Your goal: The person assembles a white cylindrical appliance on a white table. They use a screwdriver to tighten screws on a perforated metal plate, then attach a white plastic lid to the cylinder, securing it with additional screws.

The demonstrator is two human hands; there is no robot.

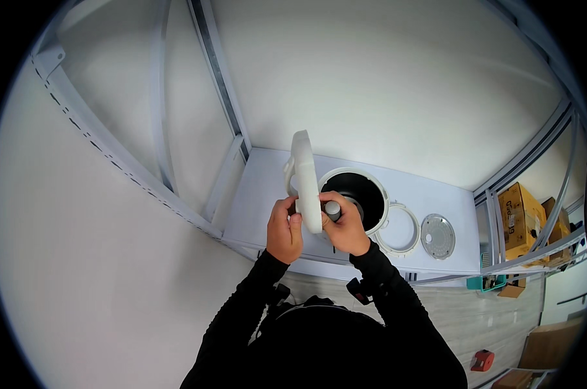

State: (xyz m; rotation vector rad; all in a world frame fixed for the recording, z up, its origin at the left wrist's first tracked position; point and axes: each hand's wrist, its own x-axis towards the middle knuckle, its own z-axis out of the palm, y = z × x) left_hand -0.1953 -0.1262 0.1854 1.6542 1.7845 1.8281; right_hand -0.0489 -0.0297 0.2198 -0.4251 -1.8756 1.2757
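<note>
In front of me a white rounded lid point(310, 188) stands on edge, tilted, with its thin side toward me. My left hand point(284, 232) grips its lower left part, the thumb pressed near the edge. My right hand point(349, 227) is closed around a grey cylindrical handle point(333, 209), and its fingers touch the lid's right side. What the handle belongs to is mostly hidden by the hand. Just behind the right hand stands a round white cooker body point(385, 189) with a black interior, partly covered by the hand and lid.
On the white table point(267, 170), right of the cooker, lie a white ring point(415, 241) and a perforated grey metal disc point(438, 236). Metal frame posts point(217, 71) rise around the table. Cardboard boxes point(521, 220) and a teal bin point(478, 283) stand at the right; a red object point(482, 360) lies on the floor.
</note>
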